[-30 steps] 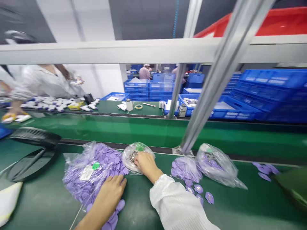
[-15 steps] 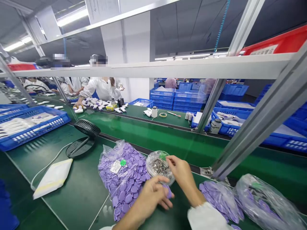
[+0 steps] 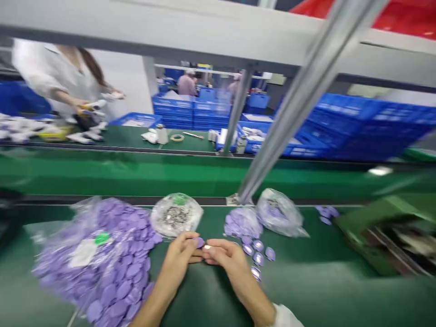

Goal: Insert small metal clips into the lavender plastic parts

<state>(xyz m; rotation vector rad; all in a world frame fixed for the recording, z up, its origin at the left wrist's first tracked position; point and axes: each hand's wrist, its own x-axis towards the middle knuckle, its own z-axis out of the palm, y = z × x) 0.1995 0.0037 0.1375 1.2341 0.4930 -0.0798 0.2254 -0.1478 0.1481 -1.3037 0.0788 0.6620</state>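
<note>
My left hand (image 3: 179, 255) is closed on a purple oval plastic piece (image 3: 199, 242), held between thumb and fingers. Close against it, my right hand (image 3: 227, 259) pinches with thumb and forefinger; a small bright spot shows at the fingertips, too blurred to name. Both hands meet over the green table. Behind them sits an open clear bag of small metal parts (image 3: 177, 215). Left of my hands spreads a large clear bag of purple oval pieces (image 3: 124, 254). Several loose purple pieces (image 3: 258, 259) with shiny middles lie to the right of my right hand.
A smaller bag of purple pieces (image 3: 243, 222) and another clear bag (image 3: 279, 213) lie by the metal post (image 3: 272, 150). A green bin (image 3: 371, 227) stands far right. A white shelf beam (image 3: 170, 27) crosses above. Across the divider, a person in white (image 3: 64, 77) handles white parts.
The view has swung right and down. My right hand has left the bag of metal parts and come together with my left hand in front of it.
</note>
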